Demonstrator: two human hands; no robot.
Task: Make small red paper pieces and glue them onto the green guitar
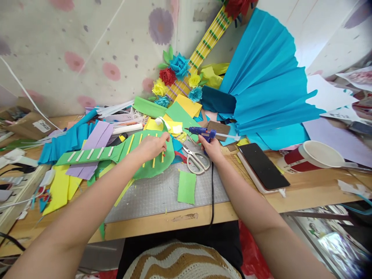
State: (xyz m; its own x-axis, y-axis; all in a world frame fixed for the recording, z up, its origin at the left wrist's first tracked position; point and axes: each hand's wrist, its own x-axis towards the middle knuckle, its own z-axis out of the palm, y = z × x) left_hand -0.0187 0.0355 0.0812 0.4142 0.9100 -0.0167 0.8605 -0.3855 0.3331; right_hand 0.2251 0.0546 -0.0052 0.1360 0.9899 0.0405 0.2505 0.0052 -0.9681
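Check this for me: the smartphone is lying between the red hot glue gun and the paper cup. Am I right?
Not quite: the hot glue gun is blue, not red, as the head view shows. The smartphone does lie between it and the paper cup.

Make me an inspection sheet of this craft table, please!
Surface: pale wooden table with a grey gridded cutting mat.
Job's things: flat green guitar-shaped cutout with yellow and white strips; blue plastic glue gun; grey-handled metal scissors.
Clutter: green paper rectangle on the mat; flat black phone; red-and-white cup.
Hands: left hand at the cutout, its grip unclear; right hand holds the glue gun.
Cables: thin black cord crossing the front edge; thin white cord at far left.
Surroundings: flower-patterned wall covering; pleated blue paper fan; yellow-necked guitar with flowers.
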